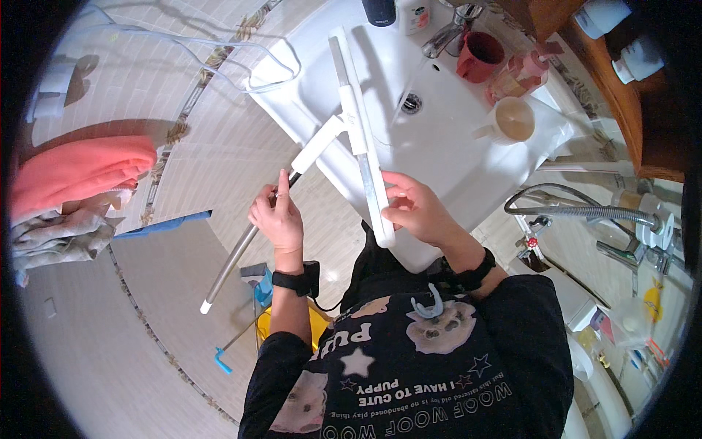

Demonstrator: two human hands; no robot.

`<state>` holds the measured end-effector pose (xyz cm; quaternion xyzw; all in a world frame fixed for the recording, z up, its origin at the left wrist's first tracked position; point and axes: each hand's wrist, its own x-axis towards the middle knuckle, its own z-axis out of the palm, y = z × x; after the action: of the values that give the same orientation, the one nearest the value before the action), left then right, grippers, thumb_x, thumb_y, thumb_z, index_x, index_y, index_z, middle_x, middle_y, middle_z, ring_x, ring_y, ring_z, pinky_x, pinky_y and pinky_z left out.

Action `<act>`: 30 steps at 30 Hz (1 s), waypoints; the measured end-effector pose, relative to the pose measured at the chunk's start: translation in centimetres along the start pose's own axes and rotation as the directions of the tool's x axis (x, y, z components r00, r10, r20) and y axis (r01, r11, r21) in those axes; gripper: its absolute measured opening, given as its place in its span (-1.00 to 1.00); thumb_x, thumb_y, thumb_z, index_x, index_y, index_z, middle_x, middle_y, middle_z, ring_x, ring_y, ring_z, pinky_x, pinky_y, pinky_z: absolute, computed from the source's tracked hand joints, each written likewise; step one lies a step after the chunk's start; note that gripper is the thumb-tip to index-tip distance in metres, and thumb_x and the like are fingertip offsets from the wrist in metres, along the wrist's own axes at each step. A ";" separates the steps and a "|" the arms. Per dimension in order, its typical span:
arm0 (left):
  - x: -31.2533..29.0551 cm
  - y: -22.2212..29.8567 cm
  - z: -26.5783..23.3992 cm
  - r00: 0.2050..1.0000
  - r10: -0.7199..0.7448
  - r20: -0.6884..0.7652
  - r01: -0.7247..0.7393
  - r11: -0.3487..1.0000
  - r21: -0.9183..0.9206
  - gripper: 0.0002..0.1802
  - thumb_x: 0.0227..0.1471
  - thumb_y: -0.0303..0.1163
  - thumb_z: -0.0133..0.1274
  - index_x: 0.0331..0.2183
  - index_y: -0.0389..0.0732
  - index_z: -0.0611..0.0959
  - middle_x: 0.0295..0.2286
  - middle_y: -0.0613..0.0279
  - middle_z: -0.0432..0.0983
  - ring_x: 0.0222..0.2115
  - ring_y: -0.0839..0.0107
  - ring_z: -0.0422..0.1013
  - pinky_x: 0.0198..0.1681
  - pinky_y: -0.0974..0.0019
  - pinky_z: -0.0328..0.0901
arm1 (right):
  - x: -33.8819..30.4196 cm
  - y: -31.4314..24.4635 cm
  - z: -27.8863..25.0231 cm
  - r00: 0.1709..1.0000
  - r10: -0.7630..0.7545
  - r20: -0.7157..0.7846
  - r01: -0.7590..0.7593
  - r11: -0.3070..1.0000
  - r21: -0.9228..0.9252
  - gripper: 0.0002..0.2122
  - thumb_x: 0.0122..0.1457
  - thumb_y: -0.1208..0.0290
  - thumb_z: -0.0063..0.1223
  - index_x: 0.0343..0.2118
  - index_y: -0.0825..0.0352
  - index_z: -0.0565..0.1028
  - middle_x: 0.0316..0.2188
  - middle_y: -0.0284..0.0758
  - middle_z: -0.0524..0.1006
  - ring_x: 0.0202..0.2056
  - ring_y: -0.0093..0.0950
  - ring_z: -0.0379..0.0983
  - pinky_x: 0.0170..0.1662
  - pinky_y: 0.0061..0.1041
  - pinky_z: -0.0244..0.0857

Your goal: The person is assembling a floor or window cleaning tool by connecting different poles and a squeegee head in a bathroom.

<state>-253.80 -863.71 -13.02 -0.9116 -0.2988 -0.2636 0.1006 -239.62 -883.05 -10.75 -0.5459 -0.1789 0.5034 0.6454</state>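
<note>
A white squeegee (353,121) with a long, narrow head and a metal handle is held over the near left edge of the white sink (457,164). My left hand (279,219) is closed round the handle just below its white neck, with the index finger stretched along it. The handle's white-capped end points down to the left. My right hand (415,208) pinches the near end of the head between thumb and fingers. The far end of the head reaches over the basin, left of the drain (411,102).
A faucet (444,40), a red mug (480,56), a pink pump bottle (521,75) and a pale cup (510,121) stand along the sink's far and right sides. Towels (84,172) hang at left. A shower hose (578,211) loops at right. A yellow bucket (319,329) sits below.
</note>
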 end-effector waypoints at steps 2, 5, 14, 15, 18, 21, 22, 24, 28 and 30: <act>0.0 0.2 -0.3 0.999 0.003 -0.032 -0.003 1.000 -0.003 -0.47 -0.31 -0.59 -0.01 -0.22 0.15 0.50 -0.46 0.39 0.28 -0.49 0.45 0.19 -0.32 0.33 0.05 | -0.2 0.2 -0.4 0.999 -0.039 0.014 0.040 0.999 -0.018 -0.51 -0.16 0.63 -0.12 -0.05 0.43 0.16 -0.33 -0.14 0.40 -0.42 -0.52 0.39 -0.42 -0.63 0.33; 0.1 0.1 -1.1 0.998 0.022 -0.054 -0.020 0.999 0.039 -0.47 -0.31 -0.60 -0.01 -0.21 0.14 0.50 -0.46 0.38 0.28 -0.49 0.45 0.19 -0.32 0.32 0.05 | -0.4 0.8 -0.9 0.998 -0.067 0.006 0.068 0.994 -0.084 -0.52 -0.16 0.63 -0.13 -0.06 0.42 0.18 -0.33 -0.15 0.40 -0.44 -0.53 0.38 -0.42 -0.63 0.31; 0.2 -0.6 -2.1 0.998 0.055 0.038 -0.054 0.998 -0.032 -0.56 -0.23 -0.56 -0.02 -0.22 0.07 0.50 -0.46 0.32 0.33 -0.44 0.46 0.25 -0.33 0.36 0.07 | 0.7 0.7 -3.6 0.980 -0.112 -0.162 0.077 0.975 -0.208 -0.64 -0.15 0.66 -0.19 -0.19 0.32 0.34 -0.41 -0.32 0.42 -0.58 -0.66 0.24 -0.47 -0.70 0.20; 0.2 -0.6 -2.1 0.998 0.052 0.037 -0.051 0.998 -0.028 -0.56 -0.23 -0.56 -0.02 -0.22 0.07 0.50 -0.46 0.32 0.33 -0.44 0.46 0.25 -0.33 0.36 0.07 | 1.2 0.8 -3.9 0.981 -0.112 -0.157 0.078 0.975 -0.208 -0.64 -0.15 0.66 -0.19 -0.19 0.32 0.34 -0.41 -0.32 0.42 -0.58 -0.66 0.24 -0.47 -0.70 0.20; 0.1 0.0 -1.6 0.986 0.083 0.142 -0.084 0.996 0.000 -0.58 -0.22 -0.55 -0.03 -0.22 0.04 0.50 -0.44 0.30 0.35 -0.46 0.45 0.29 -0.38 0.34 0.15 | 2.6 1.3 -6.0 0.942 -0.189 -0.278 0.068 0.916 -0.395 -0.68 -0.12 0.64 -0.17 -0.23 0.27 0.36 -0.43 -0.33 0.43 -0.59 -0.65 0.26 -0.48 -0.69 0.21; 0.0 0.4 -0.4 0.981 0.103 0.163 -0.097 0.994 -0.047 -0.51 -0.27 -0.56 -0.05 -0.19 0.08 0.48 -0.47 0.34 0.33 -0.49 0.46 0.30 -0.41 0.37 0.15 | 4.3 1.3 -7.8 0.928 -0.201 -0.314 0.045 0.897 -0.441 -0.74 -0.10 0.61 -0.12 -0.27 0.26 0.38 -0.48 -0.32 0.45 -0.60 -0.62 0.28 -0.48 -0.67 0.23; 0.0 0.5 0.0 0.977 0.089 0.196 -0.080 0.995 -0.052 -0.51 -0.25 -0.51 -0.03 -0.16 0.06 0.45 -0.48 0.32 0.34 -0.51 0.41 0.32 -0.43 0.34 0.20 | 4.7 1.0 -8.1 0.917 -0.204 -0.342 0.017 0.878 -0.478 -0.76 -0.09 0.59 -0.11 -0.29 0.27 0.39 -0.49 -0.32 0.45 -0.59 -0.60 0.31 -0.47 -0.65 0.24; 0.6 1.0 1.0 0.959 0.055 0.277 -0.041 0.998 -0.057 -0.55 -0.21 -0.47 -0.02 -0.16 0.04 0.44 -0.47 0.30 0.36 -0.52 0.37 0.34 -0.44 0.32 0.23 | 5.3 0.4 -8.5 0.887 -0.219 -0.406 -0.055 0.823 -0.565 -0.80 -0.08 0.58 -0.10 -0.33 0.28 0.41 -0.52 -0.30 0.46 -0.56 -0.52 0.36 -0.45 -0.58 0.26; 2.0 2.4 3.5 0.917 0.069 0.393 -0.030 0.994 -0.104 -0.55 -0.18 -0.37 -0.01 -0.14 0.05 0.40 -0.47 0.25 0.38 -0.52 0.30 0.35 -0.45 0.29 0.28 | 6.3 2.1 -9.7 0.851 -0.272 -0.450 -0.059 0.801 -0.596 -0.81 -0.08 0.59 -0.12 -0.34 0.29 0.40 -0.48 -0.25 0.46 -0.50 -0.42 0.39 -0.40 -0.52 0.27; 3.0 3.1 4.9 0.909 0.100 0.406 -0.040 0.988 -0.152 -0.54 -0.18 -0.37 -0.02 -0.12 0.06 0.38 -0.46 0.27 0.38 -0.50 0.31 0.35 -0.46 0.29 0.28 | 6.5 3.1 -9.9 0.793 -0.385 -0.472 -0.021 0.757 -0.653 -0.83 -0.08 0.55 -0.10 -0.36 0.30 0.40 -0.47 -0.22 0.45 -0.43 -0.33 0.39 -0.35 -0.45 0.26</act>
<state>-247.88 -863.08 -15.59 -0.9616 -0.2611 -0.0821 -0.0195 -230.49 -883.10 -18.89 -0.8340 -0.1854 0.1537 0.4964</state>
